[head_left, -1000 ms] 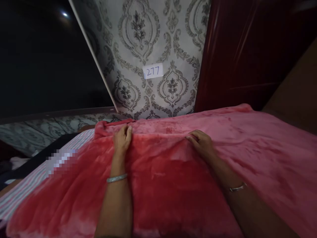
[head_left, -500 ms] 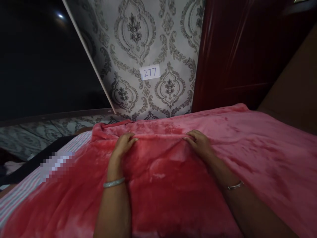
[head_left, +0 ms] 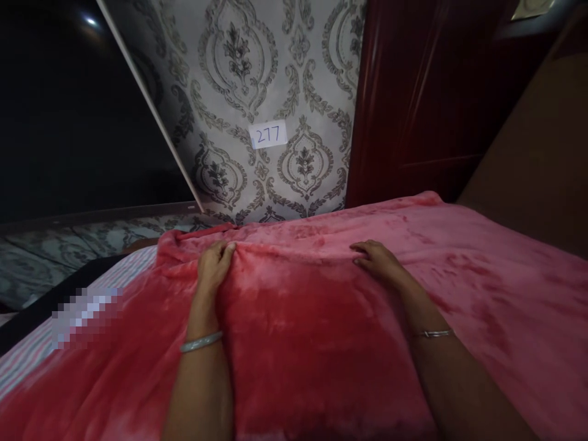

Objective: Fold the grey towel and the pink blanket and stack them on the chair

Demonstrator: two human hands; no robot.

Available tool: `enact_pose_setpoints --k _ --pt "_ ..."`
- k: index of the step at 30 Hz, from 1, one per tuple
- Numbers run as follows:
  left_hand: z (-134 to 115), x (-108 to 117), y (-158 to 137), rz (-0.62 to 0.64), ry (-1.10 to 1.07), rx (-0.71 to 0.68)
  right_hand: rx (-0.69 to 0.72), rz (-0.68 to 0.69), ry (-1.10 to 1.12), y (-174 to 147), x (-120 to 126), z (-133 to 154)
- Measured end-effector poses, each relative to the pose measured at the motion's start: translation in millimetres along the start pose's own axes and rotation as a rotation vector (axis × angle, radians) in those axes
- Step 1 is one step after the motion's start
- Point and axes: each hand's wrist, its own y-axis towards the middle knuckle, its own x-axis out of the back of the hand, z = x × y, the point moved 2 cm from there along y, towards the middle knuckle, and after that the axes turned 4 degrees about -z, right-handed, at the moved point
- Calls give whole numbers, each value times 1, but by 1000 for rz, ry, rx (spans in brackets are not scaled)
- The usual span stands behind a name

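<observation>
Two bare hands are working at a raised fold running across the red blanket (head_left: 303,349), which is lying spread out before the person and overlying a striped cloth (head_left: 138,266) along its left side. The left hand (head_left: 215,263) is pinching the left end of this fold, its grip looking closed there, with thumb and fingers meeting on the plush and small creases gathering beside them. The right hand (head_left: 376,260) is resting at the fold's other end, thumb and fingertips standing slightly parted with plush showing between them; whether that grip is really holding any cloth is staying unclear. Between the hands the ridge is sagging a little, and lighter pink plush is stretching away beyond it and to the right.

The step in hand is seeming to be a handling of this edge, gathering or straightening it. Any next move is probably calling for a firmer pinch on the right and an even pull from both sides, since uneven tension is likely to be skewing the fold
</observation>
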Motion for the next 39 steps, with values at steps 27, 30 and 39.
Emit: enact_pose_setpoints --k 27,30,39 --pt "-1 -2 -1 -77 94 45 -146 -537 91 -1 32 -3" --pt "-1 -2 -3 -52 135 108 -139 -664 93 -1 36 -4" --pt "-3 -11 -1 136 347 245 -121 -550 95 1 25 -13"
